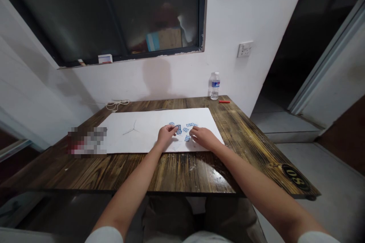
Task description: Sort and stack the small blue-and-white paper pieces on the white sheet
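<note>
My left hand (167, 136) is above the white board (148, 121), its thumb and fingers pinched on a small blue-and-white striped piece (178, 129). To its right, my right hand (202, 136) has its fingers bent together; whatever they may hold is hidden. Several similar striped pieces lie on the board around the hands. One loose piece (187, 138) is between the hands near the right fingertips, and another piece (186, 130) lies just beyond it. Thin dark lines (133, 128) forming a three-armed shape mark the board's left half.
The board lies on a dark wooden table (182, 174). At the back right stand a clear water bottle (215, 86) and a red pen-like stick (224, 101). A pale coiled cord (116, 104) lies at the back left. A blurred patch (88, 142) covers the board's left end.
</note>
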`<control>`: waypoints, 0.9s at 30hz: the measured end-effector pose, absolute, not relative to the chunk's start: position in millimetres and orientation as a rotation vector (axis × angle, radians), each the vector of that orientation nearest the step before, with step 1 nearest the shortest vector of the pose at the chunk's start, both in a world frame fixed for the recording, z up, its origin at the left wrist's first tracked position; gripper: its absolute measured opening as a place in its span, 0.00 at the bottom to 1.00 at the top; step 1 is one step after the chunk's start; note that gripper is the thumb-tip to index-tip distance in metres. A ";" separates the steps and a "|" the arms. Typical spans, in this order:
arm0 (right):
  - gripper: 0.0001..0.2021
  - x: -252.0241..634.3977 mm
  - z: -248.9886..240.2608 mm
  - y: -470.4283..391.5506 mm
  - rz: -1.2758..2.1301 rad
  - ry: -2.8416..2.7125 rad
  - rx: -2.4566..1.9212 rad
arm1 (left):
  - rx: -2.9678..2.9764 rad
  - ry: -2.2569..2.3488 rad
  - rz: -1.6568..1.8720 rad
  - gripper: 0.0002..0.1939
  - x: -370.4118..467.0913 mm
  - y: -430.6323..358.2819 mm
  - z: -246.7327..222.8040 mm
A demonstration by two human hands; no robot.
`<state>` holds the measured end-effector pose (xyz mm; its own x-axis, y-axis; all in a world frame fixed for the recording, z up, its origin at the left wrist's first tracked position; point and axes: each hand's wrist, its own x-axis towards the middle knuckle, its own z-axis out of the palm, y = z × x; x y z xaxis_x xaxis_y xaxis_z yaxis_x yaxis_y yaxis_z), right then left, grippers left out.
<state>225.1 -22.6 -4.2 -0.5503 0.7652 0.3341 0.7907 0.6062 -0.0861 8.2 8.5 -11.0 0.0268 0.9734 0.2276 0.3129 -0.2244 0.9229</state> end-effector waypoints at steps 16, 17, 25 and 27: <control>0.13 208.8 -20.5 -24.5 -0.399 -2.058 -0.799 | 1.744 1.121 1.004 0.20 14.3 2.3 -9.7; 0.12 208.2 -21.5 -24.2 -0.393 -2.062 -0.785 | 1.732 1.089 0.995 0.20 14.4 2.4 -10.1; 0.11 206.5 -30.7 -21.4 -0.217 -2.097 -0.753 | 1.677 0.982 0.923 0.21 15.3 4.3 -17.6; 0.11 206.3 -31.9 -21.4 -0.147 -2.118 -0.745 | 1.683 0.976 0.915 0.21 15.9 3.5 -16.2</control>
